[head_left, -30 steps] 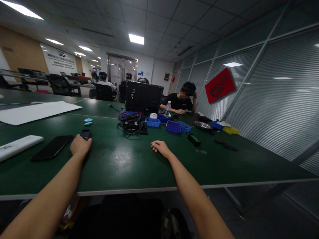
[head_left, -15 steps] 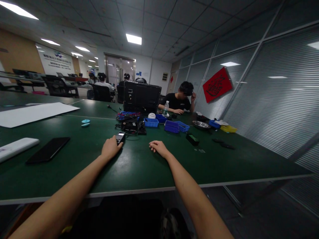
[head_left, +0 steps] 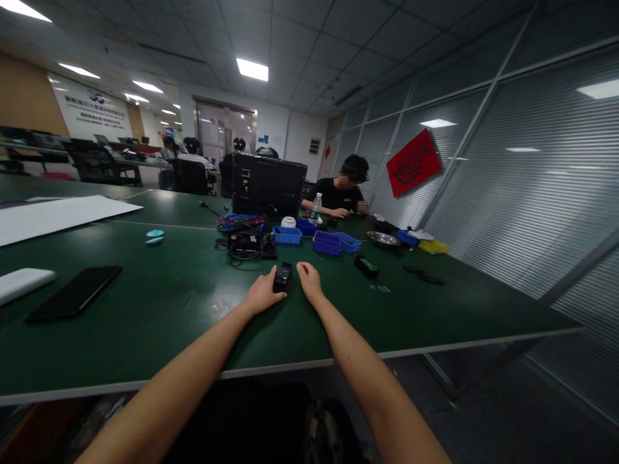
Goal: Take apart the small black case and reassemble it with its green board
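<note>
A small black handheld device [head_left: 283, 276], with a screen and keys on its upper face, stands near the middle of the green table. My left hand [head_left: 262, 294] grips it from the left, thumb along the near side; the fingers behind it are partly hidden. Just right of the device is my right hand [head_left: 309, 281], its fingers curled together and nothing visible in them. A narrow gap separates that hand from the device. Beyond my hands lies a black boxy unit with cables [head_left: 244, 242].
Behind are a monitor [head_left: 268, 185], blue bins [head_left: 327, 243], a water bottle [head_left: 316, 207] and a metal bowl [head_left: 383, 240]. A black-and-green box [head_left: 366, 266] lies right; a black tablet-like slab [head_left: 75, 293] and white bar [head_left: 24, 283] lie left. A person in black [head_left: 338, 193] sits across.
My left hand has carried the black handheld device rightward, close to my right hand. The right hand's fingers have turned upward and drawn together. The seated person's raised hand has come down.
</note>
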